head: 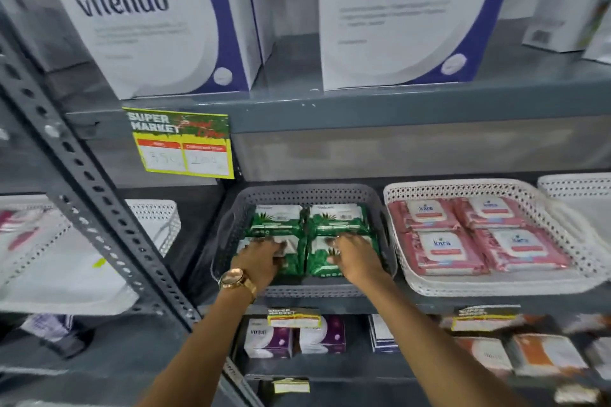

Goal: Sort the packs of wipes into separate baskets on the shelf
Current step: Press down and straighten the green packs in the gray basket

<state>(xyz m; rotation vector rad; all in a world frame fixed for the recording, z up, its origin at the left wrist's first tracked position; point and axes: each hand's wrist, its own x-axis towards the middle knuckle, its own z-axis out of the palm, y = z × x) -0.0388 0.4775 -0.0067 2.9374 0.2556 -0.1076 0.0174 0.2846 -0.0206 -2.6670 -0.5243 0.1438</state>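
A grey perforated plastic basket (299,192) with rounded corners sits on the metal shelf (330,109), holding four green packs of wipes (340,218) laid flat in a two-by-two block, their glossy soft wrappers printed with leaves and white label panels. The left hand (259,259), with a gold watch (235,281) on its wrist, lies palm-down on the near-left pack, and the right hand (352,258) lies the same way on the near-right pack; both have fingers spread and pressing on the wrappers rather than closed around anything. The hands hide most of the near packs. Each pack's long axis runs left to right along the shelf. Just beside it on the right, a white lattice basket (463,187) holds four pink packs (439,251) with white labels, also flat and two-by-two. Further white baskets at either edge are cut off and blurred.
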